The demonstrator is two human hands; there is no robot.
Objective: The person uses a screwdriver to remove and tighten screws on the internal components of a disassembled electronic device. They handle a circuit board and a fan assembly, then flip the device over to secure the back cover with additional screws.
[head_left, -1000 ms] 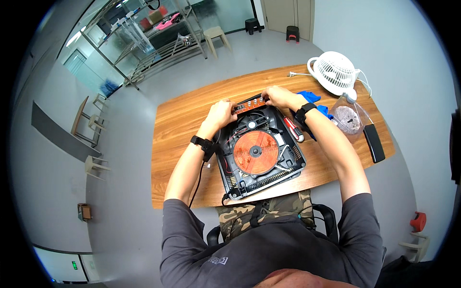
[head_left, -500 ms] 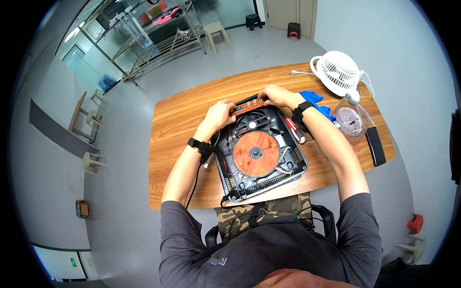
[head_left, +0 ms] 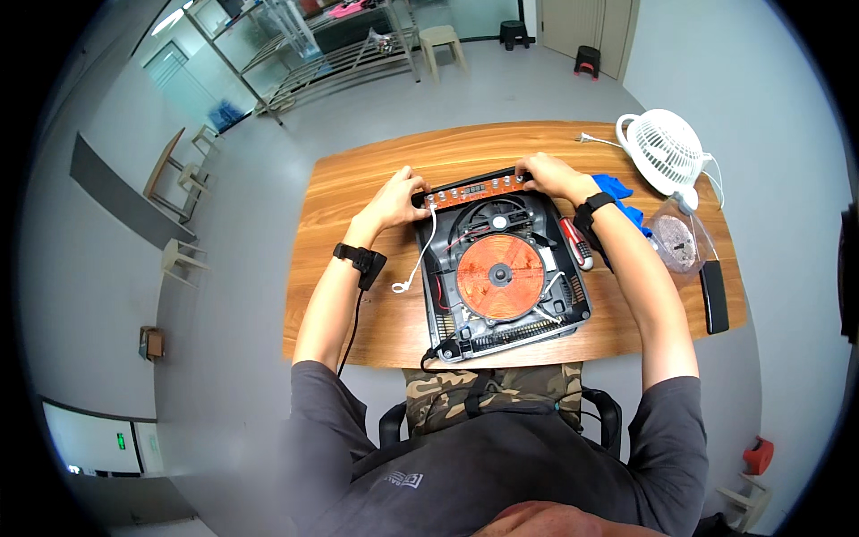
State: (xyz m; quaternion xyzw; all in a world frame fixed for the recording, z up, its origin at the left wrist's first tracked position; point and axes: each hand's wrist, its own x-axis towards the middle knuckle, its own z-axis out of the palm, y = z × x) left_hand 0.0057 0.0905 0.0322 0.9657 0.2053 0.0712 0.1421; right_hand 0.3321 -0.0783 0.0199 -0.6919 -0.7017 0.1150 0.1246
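An opened induction cooker [head_left: 570, 315] lies on the wooden table in front of me, its round copper coil [head_left: 523, 291] and black fan [head_left: 498, 223] exposed. Along its far edge runs a long orange control circuit board [head_left: 474, 191] with a small display and several round buttons. My left hand [head_left: 394, 201] is closed on the left end of the board, thumb and fingers pinching it. The right end is pinched by my right hand [head_left: 553, 177]. From the board's left end, a white cable [head_left: 424, 253] hangs over the cooker's left side onto the table.
Right of the cooker lie a red-and-grey hand tool [head_left: 577, 243] and a blue cloth [head_left: 617, 192]. A white fan [head_left: 664, 148], a clear plastic container [head_left: 677, 243] and a black phone-like slab [head_left: 715, 297] sit toward the table's [head_left: 358, 313] right edge.
My left hand has shifted left to the board's end, and more of the board shows between my hands. The white cable now hangs in view on the left. The head view has shifted slightly.
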